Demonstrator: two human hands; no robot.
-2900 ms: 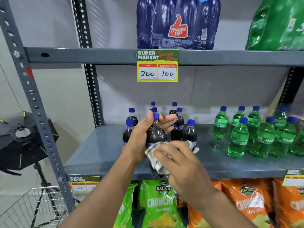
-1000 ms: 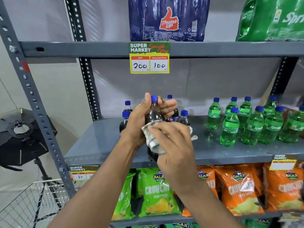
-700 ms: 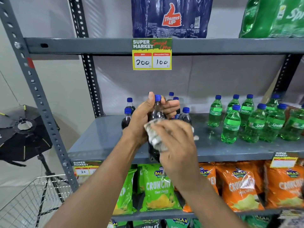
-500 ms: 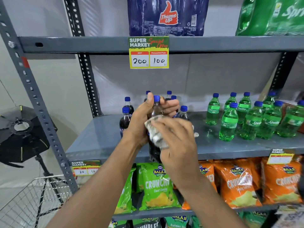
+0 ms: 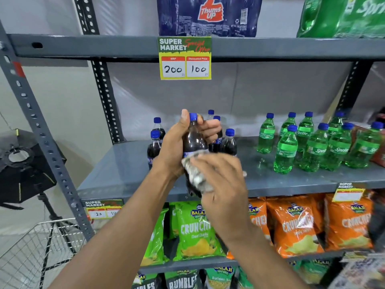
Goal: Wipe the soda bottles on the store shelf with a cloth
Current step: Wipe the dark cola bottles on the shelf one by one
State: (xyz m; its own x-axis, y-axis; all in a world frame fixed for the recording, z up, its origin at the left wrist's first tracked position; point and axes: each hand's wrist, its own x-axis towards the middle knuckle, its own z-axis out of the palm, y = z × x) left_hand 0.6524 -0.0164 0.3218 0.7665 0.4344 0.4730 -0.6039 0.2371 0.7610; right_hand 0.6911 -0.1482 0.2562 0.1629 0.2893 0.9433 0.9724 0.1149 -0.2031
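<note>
Wiping is under way: left hand (image 5: 177,147) grips a dark bottle (image 5: 194,142) by its neck, lifted near the shelf (image 5: 125,174) front; right hand (image 5: 220,184) presses a cloth (image 5: 195,174) against its lower body. Next, I judge, turning the bottle to reach unwiped sides.

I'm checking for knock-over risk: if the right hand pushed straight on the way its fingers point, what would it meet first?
The right hand points up-left, so it would press the cloth harder onto the held cola bottle, then the left hand behind. Depth is unclear.
</note>
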